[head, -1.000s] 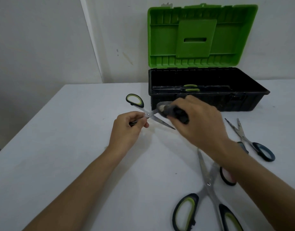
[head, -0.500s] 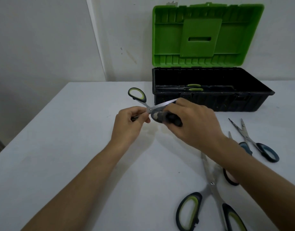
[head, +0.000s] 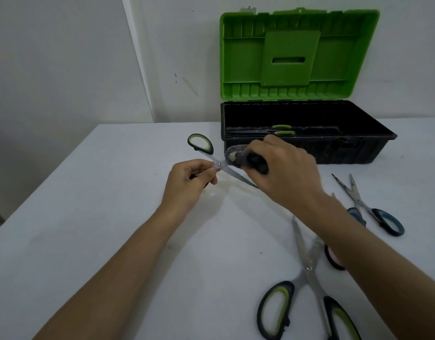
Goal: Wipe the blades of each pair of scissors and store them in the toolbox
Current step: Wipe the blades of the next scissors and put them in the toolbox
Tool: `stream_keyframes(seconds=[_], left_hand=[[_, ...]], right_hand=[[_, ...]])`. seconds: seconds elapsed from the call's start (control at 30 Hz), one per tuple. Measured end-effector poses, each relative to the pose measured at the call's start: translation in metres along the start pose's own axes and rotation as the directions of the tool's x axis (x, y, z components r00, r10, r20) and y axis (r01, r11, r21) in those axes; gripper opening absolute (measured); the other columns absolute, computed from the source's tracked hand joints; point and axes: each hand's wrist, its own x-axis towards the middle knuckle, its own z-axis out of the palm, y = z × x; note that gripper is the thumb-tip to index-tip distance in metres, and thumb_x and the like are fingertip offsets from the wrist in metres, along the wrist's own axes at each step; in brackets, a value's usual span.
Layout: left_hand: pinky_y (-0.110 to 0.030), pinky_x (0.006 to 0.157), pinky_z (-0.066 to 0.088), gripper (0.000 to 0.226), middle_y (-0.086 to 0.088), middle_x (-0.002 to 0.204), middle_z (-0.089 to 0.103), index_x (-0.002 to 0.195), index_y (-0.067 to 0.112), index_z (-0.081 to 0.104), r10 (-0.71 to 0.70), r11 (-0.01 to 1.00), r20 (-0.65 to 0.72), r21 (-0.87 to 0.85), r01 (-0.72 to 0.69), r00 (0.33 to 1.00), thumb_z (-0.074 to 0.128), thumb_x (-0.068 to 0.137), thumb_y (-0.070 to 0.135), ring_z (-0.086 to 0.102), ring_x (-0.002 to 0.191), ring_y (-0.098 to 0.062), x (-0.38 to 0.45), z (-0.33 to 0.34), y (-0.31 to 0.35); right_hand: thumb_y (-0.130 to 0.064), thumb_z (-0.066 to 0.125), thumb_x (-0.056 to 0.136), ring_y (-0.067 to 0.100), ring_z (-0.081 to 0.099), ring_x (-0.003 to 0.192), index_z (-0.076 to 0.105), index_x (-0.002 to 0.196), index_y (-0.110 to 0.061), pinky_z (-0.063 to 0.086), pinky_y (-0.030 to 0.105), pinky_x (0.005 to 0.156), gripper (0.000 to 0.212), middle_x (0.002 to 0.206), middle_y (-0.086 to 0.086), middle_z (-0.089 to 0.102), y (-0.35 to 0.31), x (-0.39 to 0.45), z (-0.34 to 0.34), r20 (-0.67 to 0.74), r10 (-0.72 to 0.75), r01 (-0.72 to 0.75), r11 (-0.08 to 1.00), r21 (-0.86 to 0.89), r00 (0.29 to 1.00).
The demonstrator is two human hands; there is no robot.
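Note:
My left hand (head: 189, 179) grips the lower handle of a small pair of green-and-black scissors (head: 206, 153), held spread open above the white table. My right hand (head: 282, 173) holds a dark wiping cloth (head: 245, 159) wrapped round the upper blade near the pivot; the lower blade points right under my right hand. Behind them stands the toolbox (head: 358, 153), black body, green lid raised, with one pair of green-handled scissors (head: 280, 130) lying inside.
A large green-and-black pair of scissors (head: 307, 285) lies open at the near right. A blue-handled pair (head: 366, 204) lies right of my forearm. A dark ring handle (head: 330, 258) shows partly under my right arm. Walls stand behind the table.
My right hand and the cloth have slid along the upper blade, from near its tip half a second ago back toward the pivot. The left hand keeps its grip.

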Motion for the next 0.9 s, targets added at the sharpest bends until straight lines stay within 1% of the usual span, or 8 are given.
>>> stream_keyframes(seconds=[0.2,0.3,0.37,0.43,0.6,0.67,0.8,0.9], left_hand=[[-0.013,0.042,0.027,0.014,0.001,0.062,0.060,0.082,0.009,0.072,-0.072,0.993,-0.021,-0.094,0.070,0.997,0.062,0.091,0.006,0.031,0.047,-0.008,-0.001,-0.019,0.002],[-0.015,0.042,0.025,0.014,0.002,0.063,0.061,0.082,0.006,0.071,-0.112,0.989,-0.004,-0.099,0.111,0.994,0.061,0.092,0.006,0.030,0.044,-0.008,0.002,-0.016,0.005],[-0.020,0.043,0.021,0.017,0.005,0.061,0.061,0.078,0.006,0.070,-0.118,0.987,0.042,-0.101,0.122,0.992,0.060,0.092,0.006,0.029,0.044,-0.008,0.000,-0.012,0.007],[-0.017,0.043,0.023,0.016,0.006,0.060,0.062,0.080,0.003,0.069,-0.080,0.991,0.069,-0.105,0.087,0.994,0.060,0.092,0.004,0.029,0.044,-0.008,-0.004,-0.009,0.009],[-0.013,0.042,0.025,0.013,0.000,0.061,0.062,0.090,0.002,0.072,0.024,0.994,0.060,-0.104,-0.017,0.998,0.059,0.092,0.001,0.028,0.045,-0.009,-0.005,-0.014,0.008],[-0.014,0.042,0.025,0.013,0.000,0.062,0.063,0.087,0.003,0.072,0.020,0.996,0.079,-0.090,-0.013,0.997,0.060,0.092,0.001,0.029,0.047,-0.011,-0.005,-0.012,0.006],[-0.014,0.042,0.025,0.012,-0.002,0.063,0.064,0.087,0.001,0.071,-0.007,0.996,0.086,-0.093,0.016,0.996,0.060,0.092,0.000,0.029,0.045,-0.010,-0.006,-0.007,0.003],[-0.019,0.042,0.023,0.012,0.001,0.063,0.064,0.089,0.002,0.072,-0.032,0.994,0.072,-0.106,0.040,0.997,0.060,0.092,0.002,0.029,0.045,-0.010,-0.005,-0.013,0.000]], right_hand=[[-0.039,0.069,0.087,0.027,0.062,0.075,0.063,0.099,-0.022,0.039,0.029,0.058,0.022,0.094,-0.003,0.061,0.040,0.001,0.001,-0.133,0.197,-0.194,0.980,0.032,0.971],[-0.038,0.071,0.087,0.020,0.061,0.074,0.066,0.100,-0.022,0.044,0.029,0.054,0.021,0.095,-0.005,0.062,0.033,-0.003,-0.007,-0.220,0.119,-0.099,0.990,0.103,0.968],[-0.037,0.072,0.086,0.019,0.062,0.074,0.068,0.103,-0.024,0.048,0.030,0.052,0.022,0.094,-0.006,0.061,0.022,-0.004,-0.006,-0.194,-0.019,0.039,0.994,0.101,0.981],[-0.035,0.073,0.085,0.020,0.062,0.070,0.070,0.103,-0.024,0.047,0.030,0.048,0.022,0.091,-0.006,0.060,0.020,-0.005,0.001,-0.161,-0.126,0.134,0.990,0.042,0.979],[-0.032,0.074,0.085,0.022,0.059,0.068,0.068,0.102,-0.018,0.042,0.026,0.050,0.023,0.094,-0.002,0.060,0.047,0.000,-0.002,-0.259,0.049,-0.032,0.997,0.069,0.965],[-0.031,0.075,0.085,0.021,0.059,0.069,0.069,0.100,-0.017,0.044,0.028,0.050,0.021,0.093,-0.002,0.061,0.046,-0.003,-0.006,-0.299,0.020,0.005,0.997,0.083,0.954],[-0.031,0.072,0.084,0.021,0.064,0.072,0.071,0.100,-0.022,0.049,0.034,0.048,0.018,0.091,-0.003,0.063,0.031,-0.007,-0.002,-0.217,-0.126,0.139,0.989,0.045,0.968],[-0.035,0.073,0.084,0.022,0.063,0.072,0.068,0.101,-0.023,0.048,0.031,0.051,0.021,0.093,-0.006,0.061,0.043,0.000,-0.003,-0.178,-0.011,0.020,0.999,0.050,0.984]])
